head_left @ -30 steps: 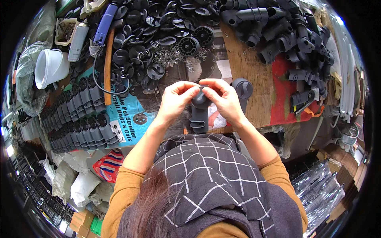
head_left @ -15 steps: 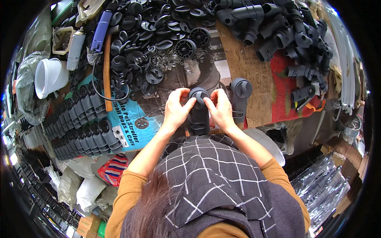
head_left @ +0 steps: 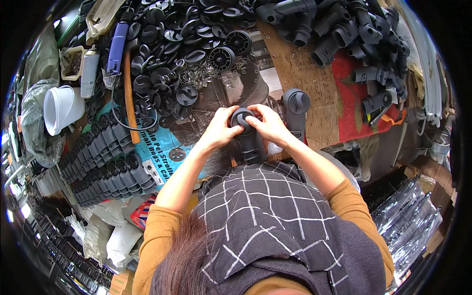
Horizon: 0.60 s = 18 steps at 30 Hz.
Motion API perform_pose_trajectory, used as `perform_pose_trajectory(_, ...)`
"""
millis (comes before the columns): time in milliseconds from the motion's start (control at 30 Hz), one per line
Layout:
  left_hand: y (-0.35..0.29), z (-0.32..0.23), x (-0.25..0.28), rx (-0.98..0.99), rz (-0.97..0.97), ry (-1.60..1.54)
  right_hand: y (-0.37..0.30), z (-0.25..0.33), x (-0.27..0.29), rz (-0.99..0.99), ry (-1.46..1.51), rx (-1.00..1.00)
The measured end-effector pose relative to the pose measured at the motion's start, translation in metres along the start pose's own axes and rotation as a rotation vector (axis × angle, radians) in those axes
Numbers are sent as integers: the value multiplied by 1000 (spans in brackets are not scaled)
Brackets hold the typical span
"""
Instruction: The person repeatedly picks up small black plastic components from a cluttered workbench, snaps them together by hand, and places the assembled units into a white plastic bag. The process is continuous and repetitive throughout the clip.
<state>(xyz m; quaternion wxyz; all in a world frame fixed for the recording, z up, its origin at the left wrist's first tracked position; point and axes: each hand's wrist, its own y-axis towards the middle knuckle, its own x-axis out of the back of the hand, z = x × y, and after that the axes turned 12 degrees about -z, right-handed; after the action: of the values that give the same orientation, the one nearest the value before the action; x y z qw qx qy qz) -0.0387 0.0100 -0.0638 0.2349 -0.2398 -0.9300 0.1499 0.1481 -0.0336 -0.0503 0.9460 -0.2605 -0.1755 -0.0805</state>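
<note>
At the near edge of the bench, both hands are closed around the round dark-grey knob [head_left: 242,117] on top of a plastic tube fitting [head_left: 252,147]. My left hand [head_left: 219,130] grips the knob's left side, its thumb against the lower rim. From the right, my right hand [head_left: 271,127] curls over the far rim and lays its thumb across the knob's face. Just to the right stands a second fitting with its own round knob [head_left: 296,101], touched by neither hand. The palm sides of my fingers are partly hidden.
Loose black knobs [head_left: 195,55] and metal springs [head_left: 196,76] are heaped beyond my hands. Tube fittings pile up at the far right [head_left: 344,34]; rows of grey fittings [head_left: 110,135] lie left. A wooden handle [head_left: 130,93], blue tool [head_left: 117,49], spray can [head_left: 89,71] and white bucket [head_left: 61,108] stand left.
My right hand has shifted left, its thumb now across the knob and its fingers over the far rim. My left hand still grips the other side. The whole view has tilted slightly.
</note>
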Motion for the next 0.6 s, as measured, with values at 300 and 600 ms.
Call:
perform_pose_trajectory(300, -3, -17, -8, 109, -152, 109, 4, 9, -2, -14, -25, 9)
perform_pose_trajectory(600, -6, -71, 16, -214, -495, -466, -66, 62, 17, 158, 466, -149)
